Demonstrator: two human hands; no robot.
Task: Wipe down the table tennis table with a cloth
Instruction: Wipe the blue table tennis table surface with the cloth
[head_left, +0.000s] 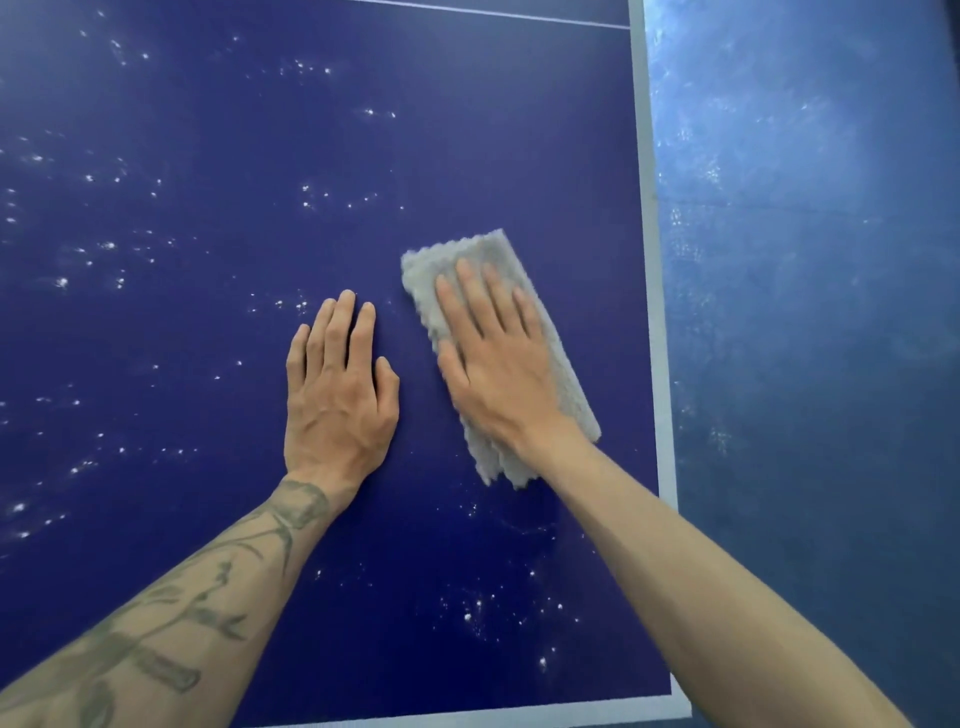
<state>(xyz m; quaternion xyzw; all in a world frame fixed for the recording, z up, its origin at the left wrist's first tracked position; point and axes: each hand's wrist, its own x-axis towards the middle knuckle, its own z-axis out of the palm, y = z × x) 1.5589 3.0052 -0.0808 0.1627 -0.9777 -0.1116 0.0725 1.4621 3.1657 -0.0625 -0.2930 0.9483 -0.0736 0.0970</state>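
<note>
Cloth (519, 260) lies flat on the table (208, 312), folded into a long grey strip set at a slant, near the table's right edge and a little in from the white border line (655, 312). Right hand (498, 364) rests palm-down on the cloth's middle, fingers straight and slightly spread, pressing rather than clutching; the cloth's two ends show beyond the fingertips and below the wrist. Left hand (337, 395) lies flat on the bare table just beside the cloth, not touching it, fingers straight and close together, holding nothing. The left forearm carries a dark tattoo (156, 623) running from wrist toward elbow.

Table surface is deep blue and scattered with small white specks (104, 244), densest at left and again in a cluster below the cloth. A thin white line (467, 8) crosses the top of the view. Floor (810, 260) to the right of the table is a lighter, mottled blue.
</note>
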